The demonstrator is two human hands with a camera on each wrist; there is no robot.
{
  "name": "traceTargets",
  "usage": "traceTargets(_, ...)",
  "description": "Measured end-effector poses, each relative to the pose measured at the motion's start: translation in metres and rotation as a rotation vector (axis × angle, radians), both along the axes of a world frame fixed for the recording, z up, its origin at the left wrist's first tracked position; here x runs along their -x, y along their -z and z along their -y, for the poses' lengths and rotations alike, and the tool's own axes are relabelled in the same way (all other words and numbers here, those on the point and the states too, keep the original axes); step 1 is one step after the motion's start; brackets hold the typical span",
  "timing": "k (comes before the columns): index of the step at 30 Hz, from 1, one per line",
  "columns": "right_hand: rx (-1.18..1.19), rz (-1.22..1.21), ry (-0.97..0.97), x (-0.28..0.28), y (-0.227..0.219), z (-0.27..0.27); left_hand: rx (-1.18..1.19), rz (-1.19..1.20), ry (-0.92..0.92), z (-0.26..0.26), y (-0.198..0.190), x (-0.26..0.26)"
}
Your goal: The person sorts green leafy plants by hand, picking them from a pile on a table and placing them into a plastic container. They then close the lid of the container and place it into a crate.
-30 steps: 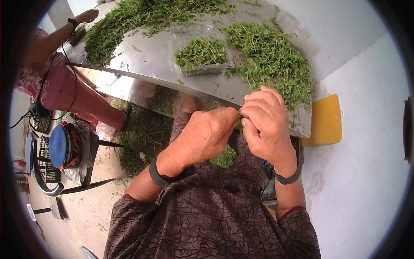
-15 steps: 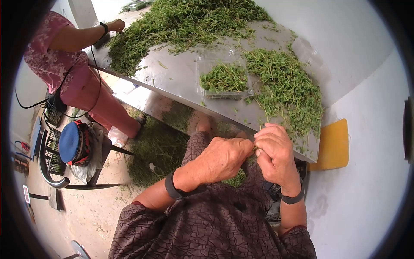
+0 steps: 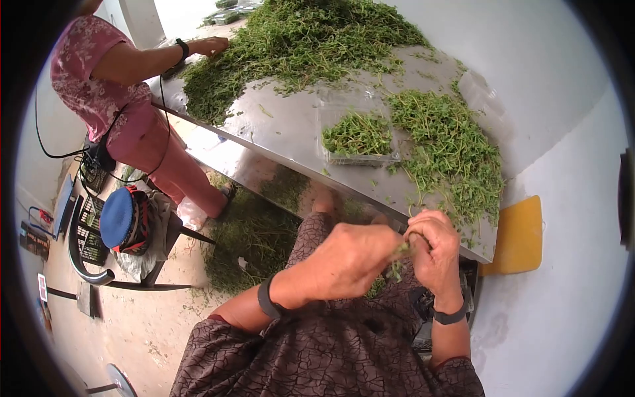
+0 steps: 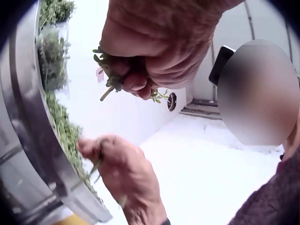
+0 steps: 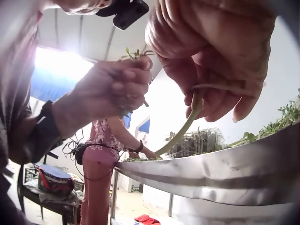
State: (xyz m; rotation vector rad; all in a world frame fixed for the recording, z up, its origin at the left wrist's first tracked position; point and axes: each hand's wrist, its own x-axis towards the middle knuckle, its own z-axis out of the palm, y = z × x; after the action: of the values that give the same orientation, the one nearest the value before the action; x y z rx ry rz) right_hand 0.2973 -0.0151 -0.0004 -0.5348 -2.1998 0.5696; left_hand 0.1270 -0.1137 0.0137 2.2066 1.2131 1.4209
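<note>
My left hand (image 3: 350, 259) is in front of the table edge, its fingers curled round a small bunch of leafy green sprigs (image 4: 111, 77). Leaves and cut stem ends poke out of that fist in both wrist views. Close beside it, my right hand (image 3: 436, 250) pinches a green stem (image 5: 180, 134) between thumb and fingers; the stem hangs down in a curve in the right wrist view. Nearest on the metal table (image 3: 291, 142) stands an open clear plastic box (image 3: 364, 159) partly filled with greens. A loose pile of greens (image 3: 450, 149) lies right of it.
A larger heap of greens (image 3: 317, 46) covers the far table, where another person (image 3: 99, 59) reaches in. Below are greens on the floor (image 3: 248, 245) and a black chair (image 3: 142, 286) holding a blue-topped bag (image 3: 119, 218). A yellow board (image 3: 516, 235) is by the wall at right.
My fingertips, earlier meeting over a stem, are now slightly apart, with a sprig showing below the left hand. The head view has shifted, and the other person's hand has come to the heap.
</note>
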Motion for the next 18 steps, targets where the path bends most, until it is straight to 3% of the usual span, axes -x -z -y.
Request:
traceTargets(2, 0.056, 0.032, -0.038, -0.002, 0.000, 0.003, 0.018, 0.179, -0.120, -0.003, -0.010, 0.016)
traceTargets(8, -0.013, 0.111, -0.042, -0.004, 0.016, 0.005, 0.008, 0.263, -0.291, -0.014, -0.040, 0.060)
traceTargets(10, -0.006, 0.098, -0.045, -0.007, 0.019, 0.004, -0.078, 0.163, -0.352, -0.027, -0.047, 0.071)
traceTargets(14, 0.002, 0.090, -0.042, -0.011, 0.020, 0.002, -0.150, 0.028, -0.302, -0.057, -0.037, 0.090)
traceTargets(15, 0.002, 0.083, -0.047, -0.012, 0.020, 0.001, -0.113, -0.203, -0.370, -0.059, -0.044, 0.094)
traceTargets(16, 0.002, 0.078, -0.052, -0.012, 0.020, 0.000, -0.112, -0.203, -0.369, -0.065, -0.041, 0.098)
traceTargets(18, 0.007, 0.074, -0.056, -0.014, 0.021, -0.002, -0.073, -0.446, -0.382, -0.079, -0.025, 0.105)
